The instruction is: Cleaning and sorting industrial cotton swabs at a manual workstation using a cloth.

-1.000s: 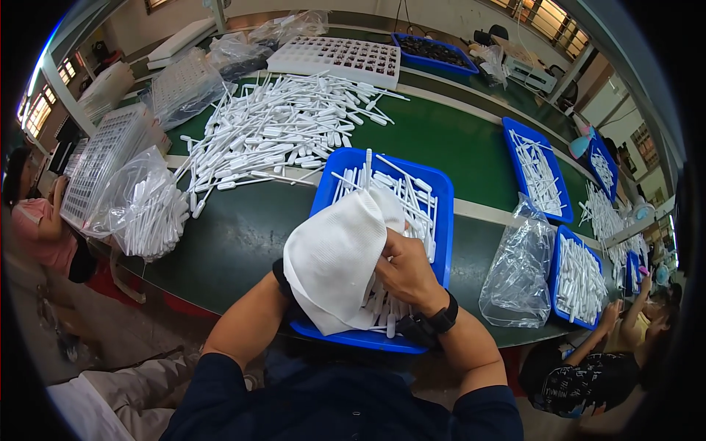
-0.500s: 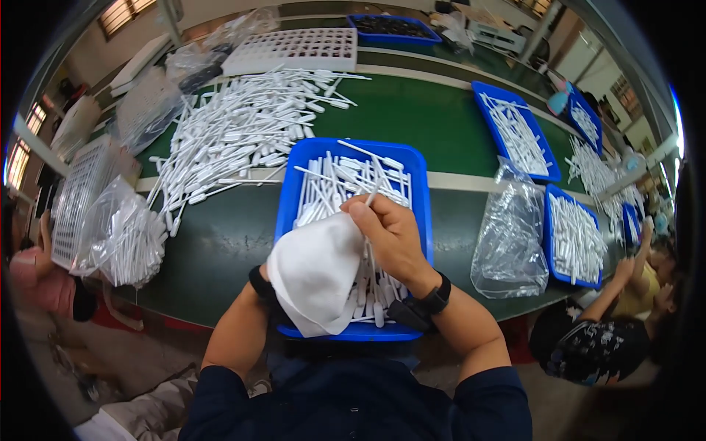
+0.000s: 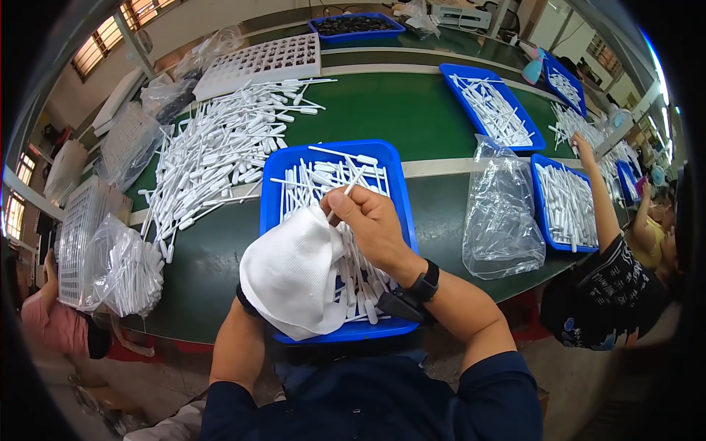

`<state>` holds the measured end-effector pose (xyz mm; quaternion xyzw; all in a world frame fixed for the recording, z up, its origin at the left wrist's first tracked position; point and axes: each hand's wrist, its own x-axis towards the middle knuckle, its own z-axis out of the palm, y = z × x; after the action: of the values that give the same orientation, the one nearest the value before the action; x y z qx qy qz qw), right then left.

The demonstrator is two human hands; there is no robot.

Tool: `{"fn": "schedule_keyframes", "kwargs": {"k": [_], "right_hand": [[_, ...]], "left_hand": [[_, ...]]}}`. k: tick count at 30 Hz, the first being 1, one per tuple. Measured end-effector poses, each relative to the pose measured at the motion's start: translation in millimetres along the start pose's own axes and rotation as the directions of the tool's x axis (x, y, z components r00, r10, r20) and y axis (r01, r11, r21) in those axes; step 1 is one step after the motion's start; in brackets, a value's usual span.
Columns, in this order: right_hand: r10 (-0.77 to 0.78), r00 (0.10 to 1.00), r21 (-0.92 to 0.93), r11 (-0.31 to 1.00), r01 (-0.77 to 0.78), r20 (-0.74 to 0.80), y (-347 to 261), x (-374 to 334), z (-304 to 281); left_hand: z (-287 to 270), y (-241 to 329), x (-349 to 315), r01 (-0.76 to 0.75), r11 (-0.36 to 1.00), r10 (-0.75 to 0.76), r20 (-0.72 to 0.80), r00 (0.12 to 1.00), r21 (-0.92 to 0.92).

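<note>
A white cloth (image 3: 290, 275) drapes over my left hand and hides its fingers; only the wrist with its black band shows. My right hand (image 3: 371, 228) is closed in a pinch at the cloth's upper edge. A thin white plastic stick (image 3: 357, 178) rises from between its thumb and forefinger. Both hands are over a blue tray (image 3: 404, 206), which holds many white sticks (image 3: 298, 189) with thicker bulb-like ends. A black watch-like band (image 3: 425, 281) circles my right wrist, and a small black box-shaped thing (image 3: 399, 305) hangs beside it.
Loose white sticks (image 3: 213, 151) are heaped at the left, near a bagged bundle (image 3: 132, 275) and a white perforated rack (image 3: 261, 62). At right lie a clear plastic bag (image 3: 504, 213) and a blue stick tray (image 3: 540, 209). A co-worker's arm (image 3: 599, 184) reaches over the table there.
The whole view has shifted and tilted slightly. The cloth and my right hand remain together over the tray. At right, a co-worker's arm has stretched out towards the far stick pile.
</note>
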<state>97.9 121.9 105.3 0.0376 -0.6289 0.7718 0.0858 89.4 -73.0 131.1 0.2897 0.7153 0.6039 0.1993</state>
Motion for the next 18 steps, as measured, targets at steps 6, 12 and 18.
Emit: {"fn": "schedule_keyframes", "kwargs": {"k": [6, 12, 18], "right_hand": [[0.015, 0.999, 0.053, 0.998, -0.014, -0.028, 3, 0, 2], [0.012, 1.000, 0.021, 1.000, -0.012, 0.007, 2, -2, -3], [-0.017, 0.999, 0.067, 0.998, 0.019, -0.031, 4, 2, -5]], "left_hand": [[-7, -13, 11, -0.317, 0.914, 0.309, 0.070, 0.948, 0.252], [-3, -5, 8, -0.287, 0.937, 0.277, 0.076, 0.958, 0.201], [5, -13, 20, 0.095, 0.756, -0.079, 0.054, 0.995, -0.647]]}}
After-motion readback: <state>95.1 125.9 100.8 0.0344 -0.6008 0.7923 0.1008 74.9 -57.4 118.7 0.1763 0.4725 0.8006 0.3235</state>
